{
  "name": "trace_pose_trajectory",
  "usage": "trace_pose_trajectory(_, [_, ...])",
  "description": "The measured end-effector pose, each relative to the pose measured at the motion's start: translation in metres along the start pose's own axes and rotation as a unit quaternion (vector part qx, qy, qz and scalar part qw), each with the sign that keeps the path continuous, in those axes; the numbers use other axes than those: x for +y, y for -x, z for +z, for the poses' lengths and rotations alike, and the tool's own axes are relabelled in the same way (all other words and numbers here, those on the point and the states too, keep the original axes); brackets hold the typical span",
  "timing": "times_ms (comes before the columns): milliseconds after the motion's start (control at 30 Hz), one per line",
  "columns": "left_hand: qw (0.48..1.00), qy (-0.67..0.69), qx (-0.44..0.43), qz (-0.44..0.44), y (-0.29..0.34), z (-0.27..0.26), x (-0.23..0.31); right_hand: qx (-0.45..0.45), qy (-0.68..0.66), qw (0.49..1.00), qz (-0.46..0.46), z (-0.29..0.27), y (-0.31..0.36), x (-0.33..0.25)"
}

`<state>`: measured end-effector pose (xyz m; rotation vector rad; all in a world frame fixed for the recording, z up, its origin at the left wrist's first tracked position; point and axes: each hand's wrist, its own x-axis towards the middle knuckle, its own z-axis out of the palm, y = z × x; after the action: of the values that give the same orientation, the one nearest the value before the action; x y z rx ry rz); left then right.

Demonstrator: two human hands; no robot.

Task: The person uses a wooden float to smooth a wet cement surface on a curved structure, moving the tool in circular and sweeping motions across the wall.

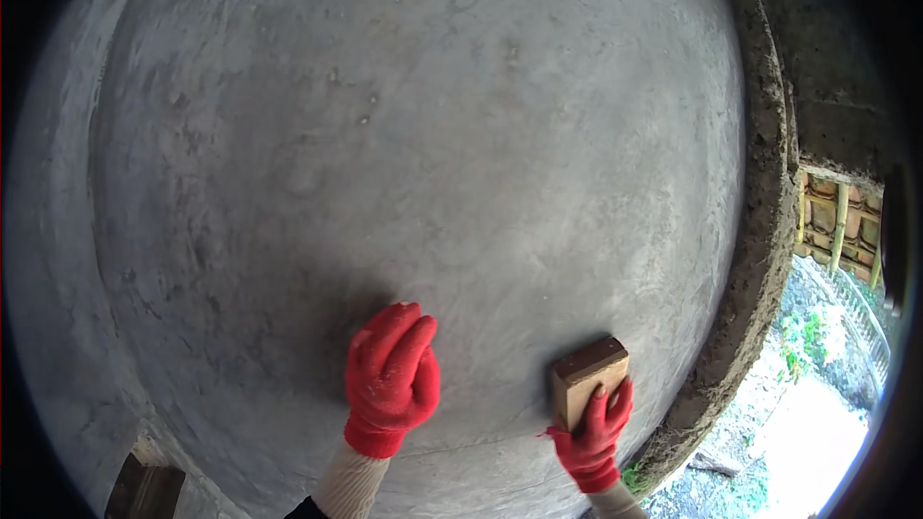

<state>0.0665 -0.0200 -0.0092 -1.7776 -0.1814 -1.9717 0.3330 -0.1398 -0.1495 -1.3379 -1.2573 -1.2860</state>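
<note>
A grey, smooth-plastered wall fills most of the head view. My left hand, in a red glove with a cream knit cuff, is at the lower middle, close to the wall. Its fingers are drawn together and curled; a small pale spot shows at the fingertips, and I cannot make out what they hold, if anything. Farther right, my right hand, also red-gloved, grips a brown wooden block by its side. The block lies against or very near the wall, and its far face is hidden.
A rough, unplastered wall edge runs down the right side. Past it are a tiled roof, plants and brightly lit ground. A dark recess with a brown frame sits at the lower left.
</note>
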Motion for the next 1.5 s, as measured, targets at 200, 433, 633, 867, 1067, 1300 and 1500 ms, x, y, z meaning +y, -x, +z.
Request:
trace_pose_trajectory(200, [1.000, -0.012, 0.001, -0.012, 0.006, -0.002, -0.006, 0.118, -0.167, 0.958, 0.202, -0.009, -0.181, 0.058])
trace_pose_trajectory(433, [1.000, 0.007, 0.020, -0.023, 0.002, -0.004, -0.002, 0.010, -0.054, 0.994, 0.097, 0.019, -0.034, -0.039])
trace_pose_trajectory(633, [1.000, 0.011, 0.009, -0.005, 0.002, -0.006, -0.006, 0.063, -0.017, 0.997, -0.032, -0.001, -0.203, -0.075])
trace_pose_trajectory(867, [1.000, 0.005, 0.022, -0.011, 0.000, -0.007, -0.005, 0.088, -0.014, 0.996, 0.000, 0.009, -0.193, -0.095])
trace_pose_trajectory(1067, [0.979, 0.130, 0.059, -0.142, 0.024, -0.016, 0.018, -0.016, -0.034, 0.999, -0.029, 0.010, -0.060, -0.118])
trace_pose_trajectory(1300, [0.973, 0.121, -0.044, -0.192, 0.029, -0.033, 0.065, 0.111, -0.088, 0.989, -0.049, 0.003, -0.274, -0.131])
trace_pose_trajectory(1500, [0.967, 0.030, -0.097, -0.232, 0.106, -0.064, 0.090, -0.002, -0.054, 0.997, -0.048, 0.014, -0.115, -0.160])
